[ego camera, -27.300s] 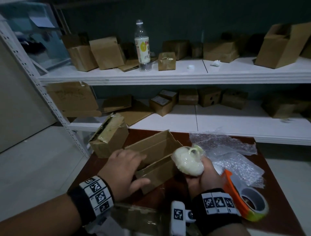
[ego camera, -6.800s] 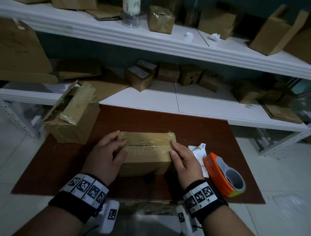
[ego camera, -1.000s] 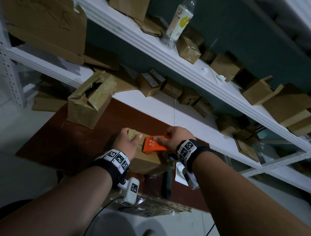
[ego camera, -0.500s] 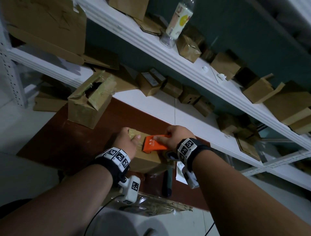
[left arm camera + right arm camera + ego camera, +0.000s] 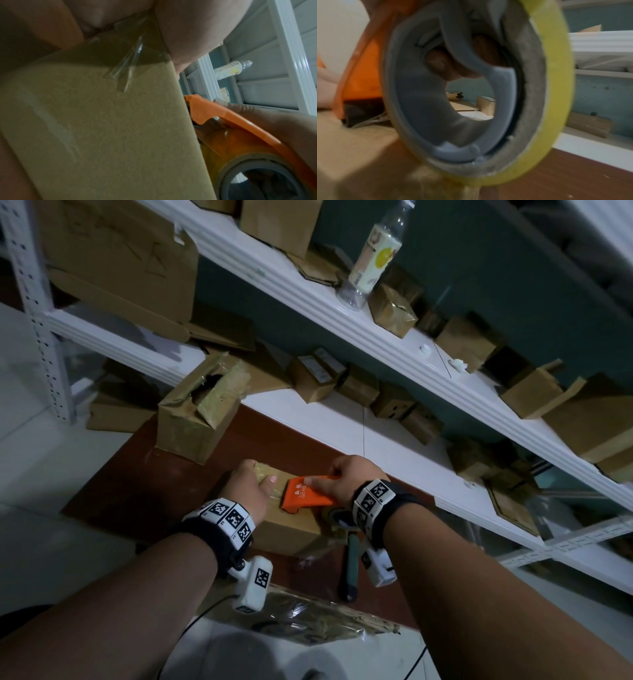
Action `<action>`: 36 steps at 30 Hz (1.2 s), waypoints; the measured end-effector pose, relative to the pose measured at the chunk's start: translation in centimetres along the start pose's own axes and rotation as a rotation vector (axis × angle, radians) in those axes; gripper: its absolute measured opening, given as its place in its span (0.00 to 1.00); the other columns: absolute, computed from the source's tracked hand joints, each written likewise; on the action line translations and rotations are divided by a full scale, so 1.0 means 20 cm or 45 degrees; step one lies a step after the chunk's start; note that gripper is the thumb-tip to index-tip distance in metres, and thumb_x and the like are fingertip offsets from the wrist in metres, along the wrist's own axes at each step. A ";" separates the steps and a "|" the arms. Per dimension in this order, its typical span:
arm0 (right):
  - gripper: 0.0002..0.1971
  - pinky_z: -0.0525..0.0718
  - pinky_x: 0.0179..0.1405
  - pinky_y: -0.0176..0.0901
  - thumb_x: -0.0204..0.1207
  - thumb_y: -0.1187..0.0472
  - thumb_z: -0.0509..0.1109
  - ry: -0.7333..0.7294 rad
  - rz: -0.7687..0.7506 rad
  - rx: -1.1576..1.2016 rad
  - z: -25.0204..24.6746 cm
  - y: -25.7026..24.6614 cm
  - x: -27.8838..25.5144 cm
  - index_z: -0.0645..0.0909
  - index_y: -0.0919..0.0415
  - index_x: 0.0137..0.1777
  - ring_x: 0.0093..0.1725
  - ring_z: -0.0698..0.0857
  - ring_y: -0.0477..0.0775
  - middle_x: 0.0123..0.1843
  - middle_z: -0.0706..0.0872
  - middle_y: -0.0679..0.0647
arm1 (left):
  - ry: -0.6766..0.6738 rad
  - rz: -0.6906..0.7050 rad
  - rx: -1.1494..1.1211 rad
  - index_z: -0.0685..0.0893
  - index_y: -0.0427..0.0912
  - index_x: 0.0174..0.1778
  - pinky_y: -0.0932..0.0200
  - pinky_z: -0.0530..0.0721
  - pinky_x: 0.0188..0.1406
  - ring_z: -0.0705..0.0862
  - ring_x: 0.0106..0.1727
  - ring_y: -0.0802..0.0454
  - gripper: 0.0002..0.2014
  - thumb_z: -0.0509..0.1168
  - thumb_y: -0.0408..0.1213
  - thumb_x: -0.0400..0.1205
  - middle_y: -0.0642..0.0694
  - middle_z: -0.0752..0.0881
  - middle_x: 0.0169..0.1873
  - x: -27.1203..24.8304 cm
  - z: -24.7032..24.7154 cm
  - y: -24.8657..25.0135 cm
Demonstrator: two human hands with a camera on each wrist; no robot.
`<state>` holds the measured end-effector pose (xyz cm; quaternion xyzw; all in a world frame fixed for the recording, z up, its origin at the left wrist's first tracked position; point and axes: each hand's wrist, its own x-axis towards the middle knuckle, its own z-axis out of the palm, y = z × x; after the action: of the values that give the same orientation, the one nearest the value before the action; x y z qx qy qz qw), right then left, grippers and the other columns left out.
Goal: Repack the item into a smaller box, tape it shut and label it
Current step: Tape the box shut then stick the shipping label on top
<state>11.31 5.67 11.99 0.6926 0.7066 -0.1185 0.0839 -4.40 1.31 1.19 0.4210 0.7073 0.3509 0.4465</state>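
With the left hand (image 5: 251, 491) clamped on the small box (image 5: 291, 529), the right hand (image 5: 346, 479), gripping the orange tape dispenser (image 5: 305, 495), should probably press the tape flat.

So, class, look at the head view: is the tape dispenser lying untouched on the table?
No, the right hand grips the orange tape dispenser against the top of the small box.

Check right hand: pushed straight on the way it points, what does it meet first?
Probably the left hand. The right hand runs the orange tape dispenser leftward across the small brown cardboard box; depth unclear.
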 end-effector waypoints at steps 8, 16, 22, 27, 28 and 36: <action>0.29 0.89 0.44 0.48 0.64 0.23 0.71 0.012 -0.023 0.030 0.04 -0.16 -0.02 0.83 0.49 0.49 0.41 0.85 0.52 0.41 0.86 0.47 | 0.020 0.025 0.115 0.67 0.40 0.80 0.48 0.74 0.69 0.76 0.74 0.35 0.27 0.62 0.46 0.88 0.36 0.77 0.76 0.02 -0.17 -0.04; 0.27 0.87 0.39 0.45 0.66 0.25 0.72 0.021 -0.038 0.051 0.05 -0.20 -0.03 0.83 0.49 0.48 0.39 0.85 0.51 0.40 0.86 0.48 | 0.039 -0.013 0.141 0.66 0.41 0.80 0.45 0.76 0.68 0.78 0.73 0.34 0.33 0.65 0.55 0.84 0.37 0.77 0.75 0.01 -0.22 -0.04; 0.28 0.79 0.33 0.40 0.65 0.24 0.71 0.070 -0.072 0.041 0.03 -0.12 -0.02 0.83 0.48 0.46 0.38 0.81 0.47 0.42 0.85 0.47 | 0.035 -0.029 0.124 0.64 0.41 0.81 0.45 0.75 0.70 0.77 0.74 0.35 0.33 0.67 0.51 0.85 0.36 0.76 0.76 0.01 -0.21 -0.03; 0.27 0.75 0.30 0.39 0.65 0.24 0.71 0.084 -0.064 0.022 0.01 -0.04 -0.04 0.82 0.48 0.46 0.41 0.83 0.50 0.39 0.83 0.46 | 0.029 -0.024 0.111 0.64 0.41 0.81 0.46 0.75 0.70 0.77 0.74 0.35 0.33 0.67 0.50 0.84 0.36 0.76 0.77 0.01 -0.21 -0.04; 0.26 0.74 0.29 0.39 0.66 0.24 0.71 0.083 -0.068 0.016 0.01 -0.03 -0.04 0.82 0.47 0.46 0.42 0.83 0.50 0.39 0.83 0.45 | 0.029 -0.024 0.110 0.64 0.41 0.81 0.46 0.75 0.70 0.77 0.74 0.35 0.33 0.67 0.50 0.84 0.36 0.76 0.77 0.01 -0.22 -0.03; 0.25 0.78 0.40 0.42 0.66 0.25 0.71 0.111 -0.035 -0.068 -0.01 0.13 -0.04 0.82 0.46 0.46 0.46 0.83 0.53 0.43 0.85 0.48 | 0.020 -0.027 0.124 0.65 0.41 0.80 0.46 0.77 0.69 0.79 0.72 0.35 0.33 0.67 0.52 0.84 0.36 0.76 0.76 0.01 -0.22 -0.04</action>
<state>13.91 5.09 12.30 0.6850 0.7218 -0.0705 0.0698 -8.78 0.69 1.93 0.4319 0.7314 0.3145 0.4238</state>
